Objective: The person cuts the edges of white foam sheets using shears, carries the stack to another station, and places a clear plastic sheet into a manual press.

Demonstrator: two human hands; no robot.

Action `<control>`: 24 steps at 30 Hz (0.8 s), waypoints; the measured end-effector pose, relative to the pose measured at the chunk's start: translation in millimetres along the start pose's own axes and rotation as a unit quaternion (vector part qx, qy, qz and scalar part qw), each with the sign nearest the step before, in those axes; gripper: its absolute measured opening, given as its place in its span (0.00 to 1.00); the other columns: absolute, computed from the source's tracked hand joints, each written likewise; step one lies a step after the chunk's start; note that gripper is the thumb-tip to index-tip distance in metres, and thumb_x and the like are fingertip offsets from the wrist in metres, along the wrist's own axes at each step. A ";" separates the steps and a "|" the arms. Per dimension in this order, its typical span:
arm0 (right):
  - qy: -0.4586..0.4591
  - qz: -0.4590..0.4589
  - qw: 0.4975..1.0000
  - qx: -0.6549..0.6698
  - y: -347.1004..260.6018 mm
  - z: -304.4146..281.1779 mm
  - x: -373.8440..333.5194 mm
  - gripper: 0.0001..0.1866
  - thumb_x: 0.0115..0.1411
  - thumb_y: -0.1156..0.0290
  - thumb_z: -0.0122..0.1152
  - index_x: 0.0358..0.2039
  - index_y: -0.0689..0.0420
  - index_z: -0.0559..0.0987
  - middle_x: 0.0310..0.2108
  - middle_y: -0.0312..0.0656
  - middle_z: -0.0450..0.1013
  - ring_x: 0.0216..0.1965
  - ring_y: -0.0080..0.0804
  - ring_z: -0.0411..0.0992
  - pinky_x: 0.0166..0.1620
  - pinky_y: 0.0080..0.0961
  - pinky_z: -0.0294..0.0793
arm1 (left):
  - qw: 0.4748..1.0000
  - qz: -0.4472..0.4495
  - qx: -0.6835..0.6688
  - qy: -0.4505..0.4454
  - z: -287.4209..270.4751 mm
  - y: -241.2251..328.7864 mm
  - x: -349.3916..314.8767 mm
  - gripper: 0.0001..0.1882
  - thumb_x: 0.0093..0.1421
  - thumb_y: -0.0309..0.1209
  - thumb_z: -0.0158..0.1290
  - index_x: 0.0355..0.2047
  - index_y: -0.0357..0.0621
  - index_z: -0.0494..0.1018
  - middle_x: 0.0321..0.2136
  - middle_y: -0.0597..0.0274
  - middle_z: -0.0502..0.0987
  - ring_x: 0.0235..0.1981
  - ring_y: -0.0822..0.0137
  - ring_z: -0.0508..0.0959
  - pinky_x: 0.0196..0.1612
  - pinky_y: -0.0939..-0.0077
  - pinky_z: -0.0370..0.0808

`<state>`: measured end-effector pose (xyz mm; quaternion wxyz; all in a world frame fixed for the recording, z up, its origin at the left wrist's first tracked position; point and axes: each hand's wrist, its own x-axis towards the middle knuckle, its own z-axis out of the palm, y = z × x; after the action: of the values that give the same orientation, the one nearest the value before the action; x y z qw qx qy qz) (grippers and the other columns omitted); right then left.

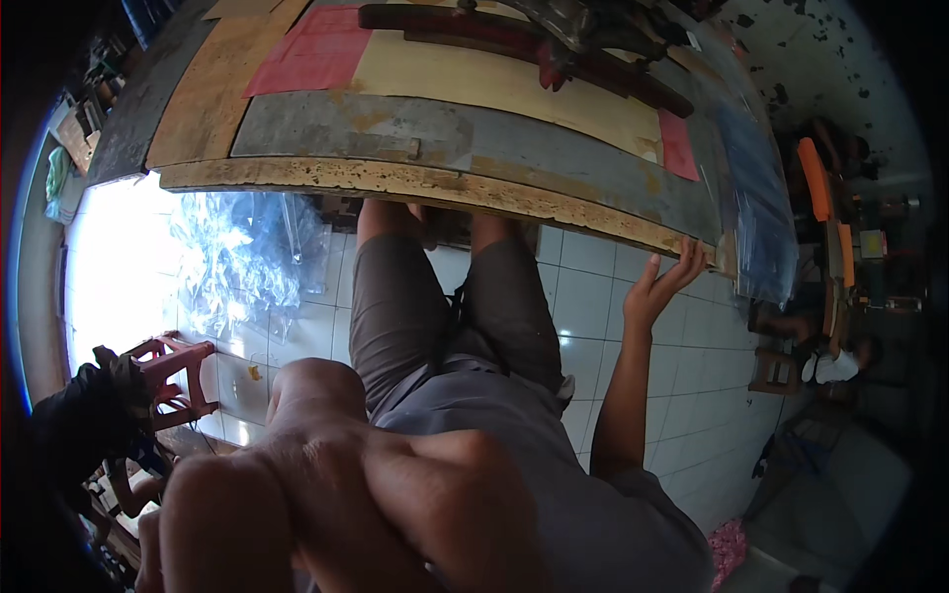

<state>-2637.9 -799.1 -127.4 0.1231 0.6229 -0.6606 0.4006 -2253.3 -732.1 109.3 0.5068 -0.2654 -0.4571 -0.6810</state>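
My left hand (336,484) is raised very close to the lower edge of the view. Its knuckles are bent, while the fingertips run out of sight, so whether it holds anything is hidden. At the right, my right hand (672,282) rests its stretched fingers on the worn wooden front edge of the worktable (415,186). Across the tabletop lies a long yellow sheet (455,74) with a pink sheet (311,49) at its left. Over them stands a dark metal device with a long curved bar (474,30).
Clear plastic wrapping (237,262) lies at the left below the table. A red stool (178,376) stands near a person in dark clothes (84,415). Blue plastic sheeting (756,188) hangs at the table's right end. Another person (835,366) sits at far right by orange strips (815,178).
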 end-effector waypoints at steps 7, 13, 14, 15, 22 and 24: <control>-0.022 -0.030 0.999 -0.021 26.3 -49.8 26.3 0.24 0.75 0.55 0.44 0.63 0.57 0.70 0.65 0.47 0.64 0.69 0.48 0.57 0.68 0.54 0.51 | 1.000 0.006 0.005 0.012 -4.3 0.9 8.3 0.22 0.67 0.52 0.50 0.51 0.51 0.66 0.41 0.62 0.79 0.40 0.63 0.73 0.51 0.61 0.63; 0.027 -0.055 0.975 -0.212 99.5 -80.7 132.5 0.24 0.69 0.56 0.58 0.58 0.57 0.74 0.63 0.48 0.69 0.65 0.49 0.65 0.67 0.48 0.57 | 0.996 0.024 0.052 0.063 -3.9 12.1 12.6 0.19 0.69 0.49 0.50 0.49 0.50 0.67 0.38 0.62 0.80 0.38 0.64 0.75 0.50 0.62 0.64; 0.030 -0.055 0.975 -0.211 127.0 -80.4 152.1 0.24 0.69 0.56 0.58 0.58 0.57 0.74 0.63 0.48 0.69 0.65 0.49 0.65 0.67 0.48 0.57 | 0.992 0.033 0.068 0.097 -8.5 13.8 8.0 0.19 0.69 0.48 0.49 0.49 0.49 0.67 0.37 0.61 0.80 0.38 0.64 0.75 0.50 0.62 0.65; 0.020 0.005 0.971 -0.238 173.9 -112.5 153.8 0.24 0.68 0.56 0.59 0.58 0.59 0.75 0.62 0.50 0.70 0.64 0.51 0.66 0.65 0.46 0.61 | 0.990 0.041 0.043 0.127 -38.3 1.5 -0.9 0.18 0.69 0.48 0.49 0.49 0.49 0.67 0.37 0.61 0.80 0.37 0.64 0.75 0.49 0.62 0.65; -0.095 0.050 0.971 -0.214 200.1 -101.7 179.5 0.20 0.66 0.59 0.63 0.48 0.63 0.82 0.48 0.53 0.79 0.49 0.51 0.78 0.53 0.38 0.75 | 0.477 -0.068 0.802 0.352 -131.0 -6.7 -122.8 0.25 0.64 0.38 0.56 0.59 0.42 0.67 0.56 0.51 0.74 0.60 0.53 0.69 0.65 0.57 0.61; -0.102 0.077 0.974 -0.189 194.6 -104.9 184.1 0.19 0.65 0.59 0.64 0.47 0.63 0.82 0.46 0.53 0.80 0.47 0.51 0.78 0.51 0.38 0.76 | 0.347 -0.104 0.875 0.322 -144.0 -6.4 -154.0 0.29 0.66 0.41 0.55 0.64 0.43 0.64 0.64 0.50 0.68 0.67 0.51 0.64 0.71 0.51 0.55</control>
<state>-2888.2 -879.7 -10.7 0.1389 0.5734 -0.7793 0.2111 -2191.5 -791.0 -83.5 0.4843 0.6181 -0.6187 0.0257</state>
